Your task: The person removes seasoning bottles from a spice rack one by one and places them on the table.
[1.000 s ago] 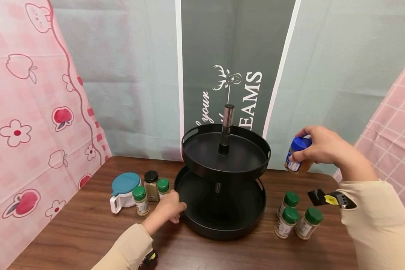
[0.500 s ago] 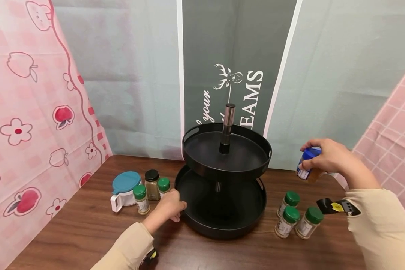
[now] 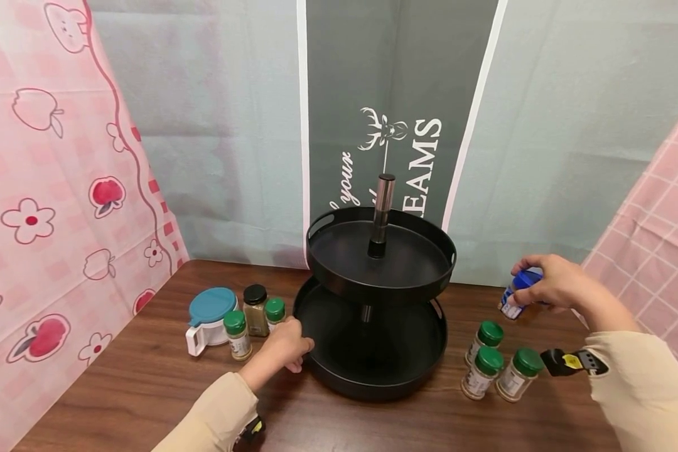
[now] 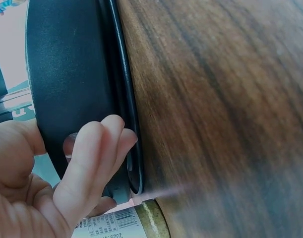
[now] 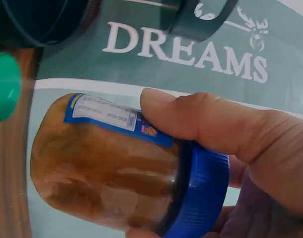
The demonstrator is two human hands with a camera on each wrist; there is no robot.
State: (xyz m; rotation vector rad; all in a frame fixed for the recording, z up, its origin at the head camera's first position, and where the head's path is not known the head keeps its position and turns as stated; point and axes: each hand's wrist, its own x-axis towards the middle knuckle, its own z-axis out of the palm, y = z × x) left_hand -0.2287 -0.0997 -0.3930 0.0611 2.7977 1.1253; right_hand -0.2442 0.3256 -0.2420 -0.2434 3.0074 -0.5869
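Observation:
A jar with a blue lid and brown contents (image 5: 106,163) is held by my right hand (image 3: 562,289), thumb and fingers around its lid end, tilted above the back right of the table. A black two-tier round tray (image 3: 373,389) stands in the middle. At the left side of its lower tier, my left hand (image 3: 285,345) grips the wall by the handle slot; in the left wrist view, fingers (image 4: 99,148) lie over the wall. Right of the tray stand three green-lidded spice jars (image 3: 476,380).
At the left stand a white pitcher with a teal lid (image 3: 211,307), a black-capped spice jar (image 3: 255,311) and two green-lidded jars (image 3: 237,336), one partly behind my left hand. Curtains hang behind and at both sides of the wooden table (image 3: 147,389).
My right hand has moved right and down with the blue-lidded jar, closer to the tabletop. The left hand stays at the tray's wall.

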